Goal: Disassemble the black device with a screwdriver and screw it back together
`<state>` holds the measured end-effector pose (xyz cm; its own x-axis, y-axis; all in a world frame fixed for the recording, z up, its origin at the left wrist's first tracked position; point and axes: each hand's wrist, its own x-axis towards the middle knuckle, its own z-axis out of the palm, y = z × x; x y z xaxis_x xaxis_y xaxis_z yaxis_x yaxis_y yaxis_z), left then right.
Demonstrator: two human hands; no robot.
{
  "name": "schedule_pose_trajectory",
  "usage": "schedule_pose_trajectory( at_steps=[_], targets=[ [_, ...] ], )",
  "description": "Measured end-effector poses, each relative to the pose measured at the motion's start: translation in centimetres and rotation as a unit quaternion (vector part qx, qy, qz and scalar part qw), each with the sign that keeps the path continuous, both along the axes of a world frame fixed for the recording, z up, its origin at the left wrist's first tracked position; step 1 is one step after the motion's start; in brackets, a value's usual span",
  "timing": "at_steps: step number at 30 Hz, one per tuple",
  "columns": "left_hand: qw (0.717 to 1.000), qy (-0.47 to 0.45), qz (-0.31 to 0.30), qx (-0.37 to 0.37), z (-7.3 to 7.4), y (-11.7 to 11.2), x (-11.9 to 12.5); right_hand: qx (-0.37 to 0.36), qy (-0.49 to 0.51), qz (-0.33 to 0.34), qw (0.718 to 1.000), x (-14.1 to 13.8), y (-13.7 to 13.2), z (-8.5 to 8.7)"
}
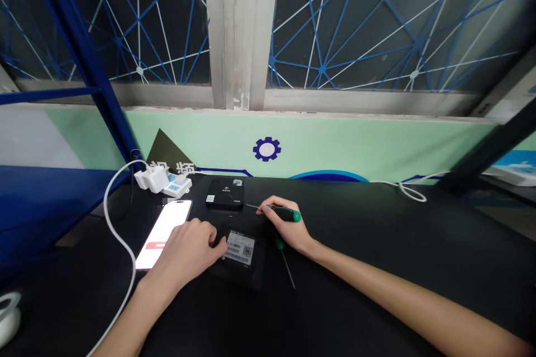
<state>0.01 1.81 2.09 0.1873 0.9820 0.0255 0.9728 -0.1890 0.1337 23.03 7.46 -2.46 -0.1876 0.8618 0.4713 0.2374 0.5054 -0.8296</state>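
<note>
My right hand point(287, 227) is closed around the green-and-black handle of a screwdriver point(292, 215). The thin shaft points left toward a flat black box point(225, 193) marked HDMI, which lies at the back. Closer to me is a second black device point(240, 273) with a white printed label point(240, 247) on top. My left hand point(193, 245) grips this device at its left side, its fingers curled and the thumb at the label's edge. Another screwdriver point(288, 268) lies on the table below my right hand, its shaft pointing toward me.
A phone point(165, 234) with a lit screen lies left of my left hand. Behind it are a white charger point(153, 178) and a power strip point(177, 185). A white cable point(109, 217) curves down the left side. More white cable point(412, 194) lies at the back right.
</note>
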Motion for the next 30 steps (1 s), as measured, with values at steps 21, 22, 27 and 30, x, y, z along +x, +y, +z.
schedule_pose_trajectory(
  at_steps=[21, 22, 27, 30],
  targets=[
    [1.000, 0.014, 0.015, 0.003, -0.49, 0.11, 0.58, -0.021, 0.129, 0.027, 0.991, 0.56, -0.31, 0.59],
    [1.000, 0.014, 0.013, 0.003, -0.48, 0.07, 0.57, -0.024, 0.139, 0.035, 0.989, 0.60, -0.26, 0.52],
    [1.000, 0.013, 0.008, -0.001, -0.45, -0.03, 0.42, -0.047, 0.184, 0.055, 0.980, 0.68, 0.18, 0.35],
    [1.000, 0.018, 0.009, -0.003, -0.50, -0.04, 0.31, -0.048, 0.188, 0.077, 0.978, 0.73, 0.29, 0.52]
  ],
)
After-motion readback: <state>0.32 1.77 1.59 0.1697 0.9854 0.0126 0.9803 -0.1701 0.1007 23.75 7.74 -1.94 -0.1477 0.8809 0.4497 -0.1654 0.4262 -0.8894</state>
